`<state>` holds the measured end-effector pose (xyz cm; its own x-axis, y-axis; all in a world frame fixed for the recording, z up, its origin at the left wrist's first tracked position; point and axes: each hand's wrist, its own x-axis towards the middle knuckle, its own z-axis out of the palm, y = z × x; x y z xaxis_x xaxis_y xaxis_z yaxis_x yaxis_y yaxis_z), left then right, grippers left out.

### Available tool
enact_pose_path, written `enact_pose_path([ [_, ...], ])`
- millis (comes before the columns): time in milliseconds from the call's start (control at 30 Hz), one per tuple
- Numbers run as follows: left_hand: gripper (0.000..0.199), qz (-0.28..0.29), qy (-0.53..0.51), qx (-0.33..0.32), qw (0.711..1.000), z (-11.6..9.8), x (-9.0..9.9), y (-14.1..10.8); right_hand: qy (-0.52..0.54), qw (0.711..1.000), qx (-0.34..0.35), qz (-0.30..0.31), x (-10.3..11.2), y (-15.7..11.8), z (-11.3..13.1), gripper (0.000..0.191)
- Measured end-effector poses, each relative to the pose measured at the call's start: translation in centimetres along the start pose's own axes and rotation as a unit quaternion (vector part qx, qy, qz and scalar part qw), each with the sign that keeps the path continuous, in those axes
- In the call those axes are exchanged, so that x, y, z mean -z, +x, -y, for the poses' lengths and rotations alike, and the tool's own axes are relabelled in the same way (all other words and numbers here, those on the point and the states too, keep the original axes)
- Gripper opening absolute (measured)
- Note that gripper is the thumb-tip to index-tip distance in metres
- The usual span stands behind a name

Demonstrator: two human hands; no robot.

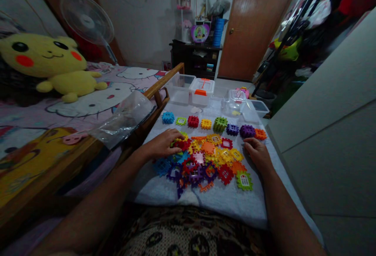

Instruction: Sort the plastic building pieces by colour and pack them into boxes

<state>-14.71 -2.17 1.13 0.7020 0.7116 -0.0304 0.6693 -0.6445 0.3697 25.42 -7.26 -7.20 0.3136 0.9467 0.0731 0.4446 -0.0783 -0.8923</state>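
Note:
My left hand (167, 142) reaches into the left side of a loose heap of interlocking plastic blocks. Its thumb and fingers curve around a red block (184, 144) at the edge; the far fingers are partly hidden. To the right of the heap, my right hand (257, 153) rests on the cloth with loosely bent fingers and nothing visible in it. Close to its fingertips are a purple block stack (247, 131) and an orange block (260, 134). In the heap lie yellow blocks (225, 154), a dark purple block (175, 172) and a green window block (244, 181).
Behind the heap runs a row of sorted blocks, including a blue stack (168, 118) and a green stack (220, 124). Clear plastic boxes (202, 96) stand at the table's far end. A wooden bed rail (164, 82) borders the left; a white cabinet (329, 130) borders the right.

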Motion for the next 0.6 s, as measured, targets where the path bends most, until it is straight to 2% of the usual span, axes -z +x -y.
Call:
enact_pose_path([
  [167, 0.047, 0.013, 0.025, 0.022, 0.999, 0.4, -0.2, 1.4, 0.017, 1.0, 0.001, 0.002, -0.1, 0.0, -0.2, 0.032],
  [300, 0.051, 0.06, 0.041, 0.038, 0.997, 1.0, -0.7, 2.7, 0.014, 1.0, -0.004, 0.0, -0.1, -0.1, 0.2, 0.031],
  [433, 0.055, 0.1, 0.055, 0.058, 0.992, 1.1, -0.1, 3.4, 0.001, 1.0, -0.002, 0.001, 0.0, -0.1, 0.3, 0.03],
  [500, 0.056, 0.095, 0.059, 0.051, 0.992, 0.7, 0.2, 3.7, -0.003, 1.0, 0.0, 0.001, 0.0, 0.0, 0.2, 0.031],
  [600, 0.052, 0.05, 0.059, 0.016, 0.997, -0.4, 0.1, 4.4, -0.007, 1.0, 0.001, -0.002, 0.0, 0.0, 0.0, 0.032],
])
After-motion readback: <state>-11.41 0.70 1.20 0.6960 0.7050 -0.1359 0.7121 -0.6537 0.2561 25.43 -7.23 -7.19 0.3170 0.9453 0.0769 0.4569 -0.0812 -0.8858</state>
